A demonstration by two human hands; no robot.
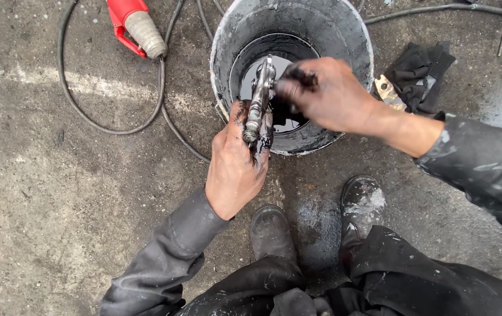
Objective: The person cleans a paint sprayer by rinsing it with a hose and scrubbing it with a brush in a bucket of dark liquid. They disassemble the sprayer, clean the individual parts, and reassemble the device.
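Note:
My left hand grips a small metal spray-gun body, wet with black liquid, and holds it over the near rim of a grey bucket. The bucket holds dark liquid. My right hand is over the bucket, its blackened fingers pinched on a small dark blurred thing against the top of the metal part; what it is I cannot tell. Both hands are smeared black.
A red tool with a taped grey handle lies at the upper left among black hoses. Dark gloves and a scraper lie right of the bucket. My two boots stand on stained concrete below.

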